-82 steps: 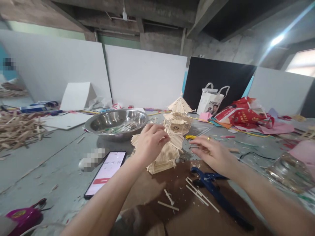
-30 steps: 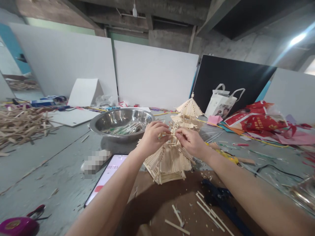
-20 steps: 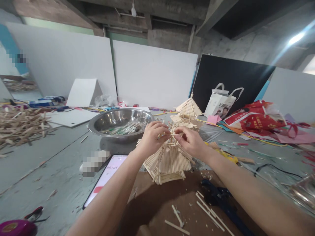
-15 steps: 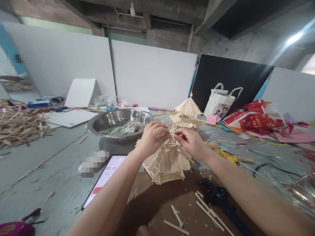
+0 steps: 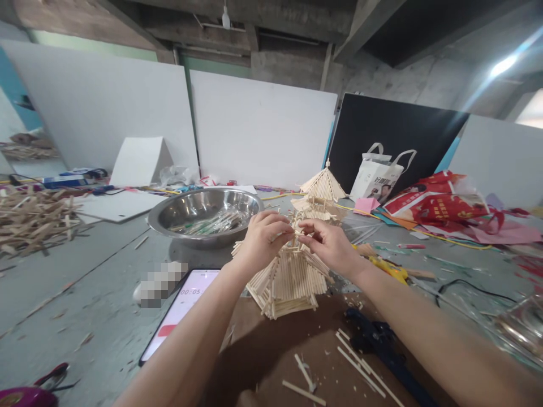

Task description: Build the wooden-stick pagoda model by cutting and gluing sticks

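A pagoda-like model of thin wooden sticks [image 5: 292, 280] stands in front of me, with a slatted skirt roof at its lower part. Over its top, my left hand [image 5: 266, 237] is closed in a pinch on a small wooden stick [image 5: 296, 232], whose far end is hidden by the fingers. Opposite it, my right hand [image 5: 326, 244] has thumb and index finger slightly apart beside that stick. Right behind the hands rises a second stick structure with a pointed roof [image 5: 323, 185]. Loose sticks [image 5: 360, 367] lie on the brown board [image 5: 263, 350] below.
A steel basin [image 5: 163, 217] with plastic-wrapped items stands left of the model. Nearer me lie a phone [image 5: 169, 322] showing a timer and a dark blue glue gun [image 5: 382, 345]. Scrap wood [image 5: 34, 220] is heaped far left; a yellow tool [image 5: 390, 270] and red bag [image 5: 441, 200] are right.
The right thumb and index finger have parted a little from their pinch at the stick. My left hand stays nearly in place. The view has shifted slightly.
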`<action>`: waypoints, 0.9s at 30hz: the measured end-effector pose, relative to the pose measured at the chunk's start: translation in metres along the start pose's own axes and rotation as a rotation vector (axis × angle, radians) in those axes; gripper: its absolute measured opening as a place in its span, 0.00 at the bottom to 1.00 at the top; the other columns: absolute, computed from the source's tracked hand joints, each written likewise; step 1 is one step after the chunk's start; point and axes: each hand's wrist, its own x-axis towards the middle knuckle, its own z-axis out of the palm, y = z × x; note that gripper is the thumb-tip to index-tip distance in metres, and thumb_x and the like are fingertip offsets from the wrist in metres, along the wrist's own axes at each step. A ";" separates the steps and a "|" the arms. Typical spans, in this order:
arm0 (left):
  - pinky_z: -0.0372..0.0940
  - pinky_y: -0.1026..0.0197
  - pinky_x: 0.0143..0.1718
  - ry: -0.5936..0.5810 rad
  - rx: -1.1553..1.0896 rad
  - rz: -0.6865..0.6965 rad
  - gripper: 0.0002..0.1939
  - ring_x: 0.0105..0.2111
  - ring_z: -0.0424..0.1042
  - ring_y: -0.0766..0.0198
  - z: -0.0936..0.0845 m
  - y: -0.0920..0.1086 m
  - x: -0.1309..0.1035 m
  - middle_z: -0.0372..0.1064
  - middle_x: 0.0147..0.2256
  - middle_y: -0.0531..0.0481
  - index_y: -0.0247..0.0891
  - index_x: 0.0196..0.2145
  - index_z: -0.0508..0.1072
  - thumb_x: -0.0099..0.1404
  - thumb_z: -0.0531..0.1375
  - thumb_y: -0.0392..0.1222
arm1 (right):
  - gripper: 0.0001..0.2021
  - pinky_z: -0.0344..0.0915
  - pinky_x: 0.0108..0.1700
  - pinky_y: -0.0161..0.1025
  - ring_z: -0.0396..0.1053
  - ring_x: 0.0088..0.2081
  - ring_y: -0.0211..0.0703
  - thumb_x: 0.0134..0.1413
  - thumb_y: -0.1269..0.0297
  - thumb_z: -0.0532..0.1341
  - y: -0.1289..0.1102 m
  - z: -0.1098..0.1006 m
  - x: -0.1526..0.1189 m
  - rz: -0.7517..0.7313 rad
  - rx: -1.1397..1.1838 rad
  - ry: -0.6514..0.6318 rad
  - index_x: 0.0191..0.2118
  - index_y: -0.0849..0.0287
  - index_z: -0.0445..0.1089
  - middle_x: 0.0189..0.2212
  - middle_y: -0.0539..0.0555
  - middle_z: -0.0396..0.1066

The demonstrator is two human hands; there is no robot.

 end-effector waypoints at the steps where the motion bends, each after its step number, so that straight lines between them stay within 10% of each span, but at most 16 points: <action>1: 0.56 0.54 0.43 -0.002 0.012 0.000 0.05 0.40 0.63 0.61 0.000 0.000 0.000 0.70 0.34 0.50 0.40 0.28 0.70 0.56 0.55 0.41 | 0.11 0.60 0.28 0.32 0.65 0.26 0.34 0.49 0.62 0.55 0.000 0.000 0.000 0.005 0.001 -0.002 0.40 0.58 0.63 0.29 0.51 0.69; 27: 0.54 0.53 0.43 0.055 0.168 0.076 0.07 0.45 0.58 0.57 -0.007 0.011 0.000 0.67 0.38 0.49 0.42 0.29 0.72 0.56 0.55 0.42 | 0.06 0.58 0.30 0.32 0.63 0.28 0.35 0.51 0.63 0.54 -0.013 -0.007 -0.007 -0.102 -0.206 0.079 0.32 0.59 0.63 0.28 0.50 0.66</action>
